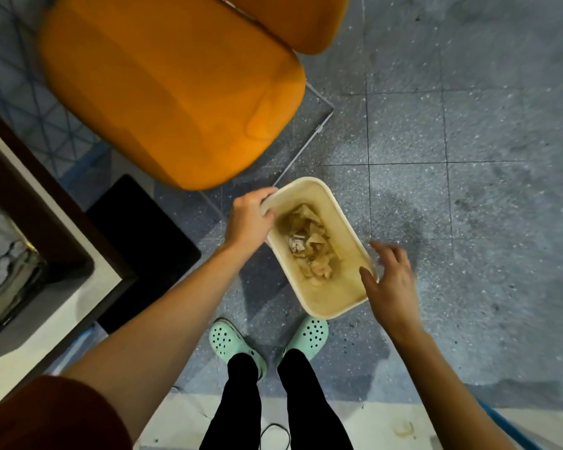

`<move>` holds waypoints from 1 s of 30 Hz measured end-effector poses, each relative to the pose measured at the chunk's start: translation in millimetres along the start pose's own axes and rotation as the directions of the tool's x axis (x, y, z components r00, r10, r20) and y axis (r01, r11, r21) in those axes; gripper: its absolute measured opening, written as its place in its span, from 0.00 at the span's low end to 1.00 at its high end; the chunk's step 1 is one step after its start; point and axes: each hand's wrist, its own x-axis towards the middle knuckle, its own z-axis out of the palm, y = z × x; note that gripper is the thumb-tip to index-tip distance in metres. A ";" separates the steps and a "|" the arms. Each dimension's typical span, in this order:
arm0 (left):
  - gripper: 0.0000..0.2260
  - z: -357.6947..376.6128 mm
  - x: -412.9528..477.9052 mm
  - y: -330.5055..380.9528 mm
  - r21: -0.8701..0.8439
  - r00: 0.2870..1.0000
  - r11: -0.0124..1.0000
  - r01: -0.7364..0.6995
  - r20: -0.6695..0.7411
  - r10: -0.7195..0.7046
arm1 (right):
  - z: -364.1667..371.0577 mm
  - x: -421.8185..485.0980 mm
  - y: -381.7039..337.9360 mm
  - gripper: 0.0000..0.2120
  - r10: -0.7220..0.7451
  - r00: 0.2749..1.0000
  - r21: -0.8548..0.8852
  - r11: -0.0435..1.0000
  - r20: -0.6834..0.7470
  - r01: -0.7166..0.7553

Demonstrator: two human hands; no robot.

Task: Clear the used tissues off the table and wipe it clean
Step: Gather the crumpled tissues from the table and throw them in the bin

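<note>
Cream plastic is what your left hand (249,219) grips: its fingers are curled over the rim at the far left corner of the bin (333,297). Your right hand (392,280) is at the near right rim with its fingers straight and spread apart, holding nothing. It is blurred, so you cannot tell whether the thumb touches the rim.

Inside the bin lie the crumpled used tissues (309,241), heaped on the bottom around the middle. The bin sits above the grey speckled floor tiles (468,125), just ahead of your mint-green clogs (231,342). The orange chair (173,92) stands beyond the bin to the left. The table (30,336), pale on top with a dark edge, runs along your left side.
</note>
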 end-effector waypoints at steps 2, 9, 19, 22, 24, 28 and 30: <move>0.16 -3.6 0.0 -2.6 -0.018 0.999 0.999 0.052 -0.002 -0.052 | 4.3 6.6 -0.2 0.21 0.024 0.998 -0.001 1.000 0.058 -0.024; 0.14 -13.6 -8.2 -17.3 -0.057 0.991 0.989 0.137 0.008 -0.137 | 6.0 20.8 -6.3 0.15 0.049 0.998 -0.048 0.998 0.043 -0.047; 0.17 -14.1 -23.1 -22.8 -0.114 0.974 0.968 0.224 0.006 -0.225 | 6.2 29.0 -15.5 0.17 0.100 0.991 -0.125 0.988 0.091 -0.089; 0.21 -17.9 -23.6 -19.5 -0.058 0.977 0.976 0.208 0.064 -0.204 | 7.3 28.6 -18.4 0.16 0.102 0.990 -0.102 0.990 0.096 -0.092; 0.24 -20.3 -28.6 -14.8 -0.044 0.982 0.985 0.164 0.099 -0.159 | 6.9 26.9 -20.6 0.18 0.086 0.989 -0.130 0.989 0.123 -0.070; 0.24 -28.9 -55.1 5.2 -0.097 0.991 0.992 0.082 0.109 -0.071 | 1.0 13.7 -32.2 0.23 0.002 0.990 -0.201 0.979 0.144 0.027; 0.22 -36.5 -71.2 12.2 -0.157 0.992 0.985 0.068 0.120 -0.049 | 1.6 4.9 -45.1 0.21 -0.071 0.985 -0.176 0.980 0.155 0.099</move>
